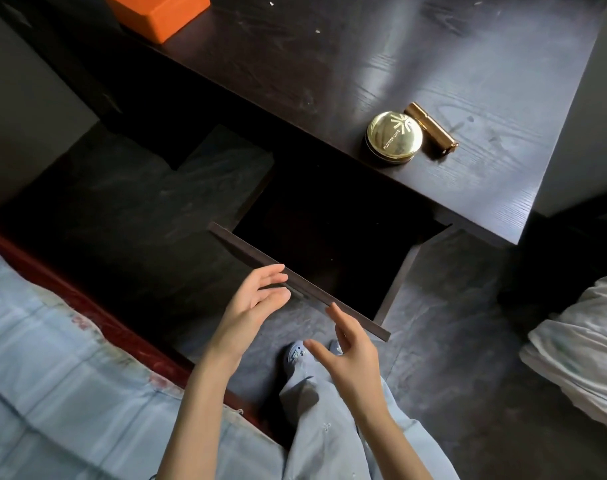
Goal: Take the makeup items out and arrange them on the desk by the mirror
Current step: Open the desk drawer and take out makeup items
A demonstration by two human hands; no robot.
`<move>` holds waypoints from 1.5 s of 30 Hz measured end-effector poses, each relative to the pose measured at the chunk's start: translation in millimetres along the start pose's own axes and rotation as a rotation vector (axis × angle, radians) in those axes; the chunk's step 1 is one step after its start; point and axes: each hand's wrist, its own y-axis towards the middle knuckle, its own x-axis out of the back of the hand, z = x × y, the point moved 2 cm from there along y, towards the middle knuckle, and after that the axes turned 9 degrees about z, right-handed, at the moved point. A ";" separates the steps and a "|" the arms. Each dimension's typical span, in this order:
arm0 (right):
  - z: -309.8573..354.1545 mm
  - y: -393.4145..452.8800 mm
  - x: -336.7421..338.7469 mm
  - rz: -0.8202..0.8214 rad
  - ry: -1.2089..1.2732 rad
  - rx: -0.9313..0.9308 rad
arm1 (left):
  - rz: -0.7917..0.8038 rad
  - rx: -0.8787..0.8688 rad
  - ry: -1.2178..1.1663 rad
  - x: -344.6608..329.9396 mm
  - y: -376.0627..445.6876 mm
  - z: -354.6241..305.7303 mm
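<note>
Your left hand [257, 299] and right hand [352, 351] hover at the open drawer's [329, 244] front edge, fingers straight and apart, holding nothing. On the table [295, 81], the compact [394, 138] touches the lipstick [432, 128], whose long axis runs from far-left to near-right.

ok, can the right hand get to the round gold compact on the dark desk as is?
Probably yes: the right hand is open and holds nothing, and the round gold compact lies uncovered near the desk edge above the open drawer.
</note>
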 end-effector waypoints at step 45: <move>72.7 144.2 106.8 -0.013 -0.003 -0.031 | 0.084 0.105 -0.006 -46.8 133.8 -65.4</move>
